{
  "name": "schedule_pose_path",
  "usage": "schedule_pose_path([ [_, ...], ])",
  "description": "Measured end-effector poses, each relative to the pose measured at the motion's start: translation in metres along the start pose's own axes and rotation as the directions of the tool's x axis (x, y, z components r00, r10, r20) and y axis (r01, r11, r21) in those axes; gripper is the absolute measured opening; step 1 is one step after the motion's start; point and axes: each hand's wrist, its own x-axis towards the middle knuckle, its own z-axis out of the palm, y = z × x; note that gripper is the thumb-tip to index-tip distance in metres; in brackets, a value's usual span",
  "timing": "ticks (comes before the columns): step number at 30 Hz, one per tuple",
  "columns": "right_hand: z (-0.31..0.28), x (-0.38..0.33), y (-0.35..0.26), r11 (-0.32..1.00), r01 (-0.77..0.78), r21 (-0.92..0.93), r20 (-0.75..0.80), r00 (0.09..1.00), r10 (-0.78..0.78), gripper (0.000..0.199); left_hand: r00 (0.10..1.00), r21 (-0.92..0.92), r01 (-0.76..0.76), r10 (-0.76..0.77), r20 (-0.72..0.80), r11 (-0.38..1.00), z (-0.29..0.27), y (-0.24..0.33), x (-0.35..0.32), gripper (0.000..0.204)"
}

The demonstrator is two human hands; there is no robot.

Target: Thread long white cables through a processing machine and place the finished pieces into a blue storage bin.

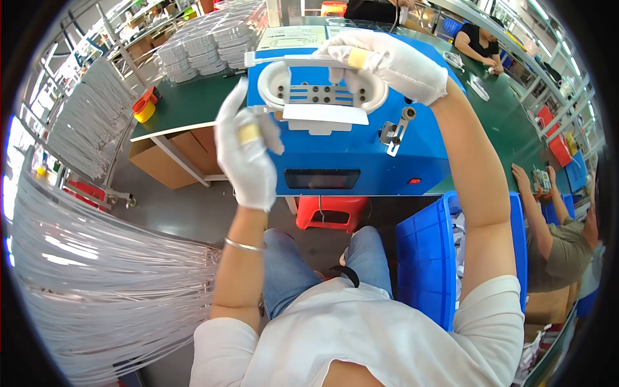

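White loop around slotted metal plate on blue machine. Right hand: grip curled at loop's upper edge, hold hidden, can't tell. Left hand: grip loosely parted, apparently unladen. Advisable: seat loop evenly, fingers clear of metal.

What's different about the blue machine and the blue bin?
The blue machine sits on the green table, but the blue bin is beside the person's legs. The machine has a dark panel and a red switch in front; the bin is an open box with white things inside. Both are blue.
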Motion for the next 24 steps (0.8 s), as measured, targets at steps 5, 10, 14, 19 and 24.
schedule_pose_path([
  [5, -0.002, -0.002, -0.001, 0.872, 0.227, -0.434, 0.031, 0.971, -0.237, 0.035, 0.680, -0.435, 0.732, -0.599, 0.423, 0.524, 0.021, 0.001, -0.031, 0.035],
  [10, -0.016, -0.028, -0.066, 0.586, 0.244, -0.773, 0.112, 0.961, -0.252, 0.043, 0.840, -0.682, 0.440, -0.536, 0.083, 0.584, 0.049, 0.051, -0.011, 0.083],
  [14, -0.105, -0.075, -0.018, 0.906, 0.086, 0.414, -0.116, 0.992, -0.041, 0.020, 0.829, -0.281, 0.264, -0.068, 0.555, 0.923, 0.040, 0.084, 0.007, 0.108],
  [19, -0.146, -0.209, 0.112, 0.736, -0.609, 0.296, -0.640, 0.445, 0.626, 0.025, 0.526, 0.166, 0.526, -0.472, 0.707, 0.834, -0.039, 0.068, -0.034, 0.092],
  [24, -0.121, -0.389, 0.247, 0.702, -0.217, 0.678, -0.709, 0.059, 0.702, 0.039, 0.426, 0.373, 0.582, -0.662, 0.617, 0.723, -0.041, 0.033, -0.071, 0.069],
])
